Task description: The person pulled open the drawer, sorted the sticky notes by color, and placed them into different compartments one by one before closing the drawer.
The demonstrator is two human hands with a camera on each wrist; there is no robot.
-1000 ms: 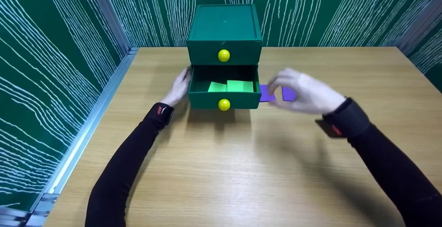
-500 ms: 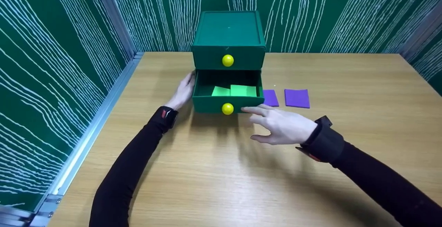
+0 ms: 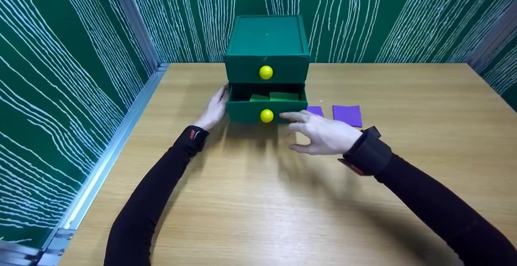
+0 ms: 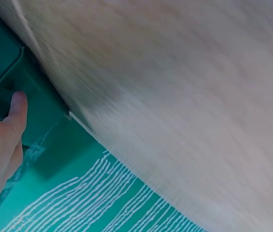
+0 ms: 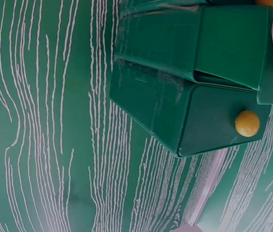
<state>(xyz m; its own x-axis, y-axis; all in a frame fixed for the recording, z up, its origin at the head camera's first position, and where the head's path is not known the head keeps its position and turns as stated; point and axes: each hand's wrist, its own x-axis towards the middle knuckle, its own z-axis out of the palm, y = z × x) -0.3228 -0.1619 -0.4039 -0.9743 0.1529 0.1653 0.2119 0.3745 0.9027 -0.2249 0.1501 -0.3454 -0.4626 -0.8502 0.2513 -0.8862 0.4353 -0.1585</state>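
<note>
green drawer [image 3: 266, 111], at frame centre on the worktop [image 3: 258, 201], stood partly out; our right hand [image 3: 323, 133] pressed straight fingers on its front, our left hand [image 3: 213, 110] lay flat against the box [image 3: 266, 51].

Right hand [image 3: 323, 134] presses flat fingers on the half-open lower drawer [image 3: 266, 110]; left hand [image 3: 214, 110] rests on the chest's [image 3: 266, 51] left side; purple squares [image 3: 346, 115] lie beside
</note>
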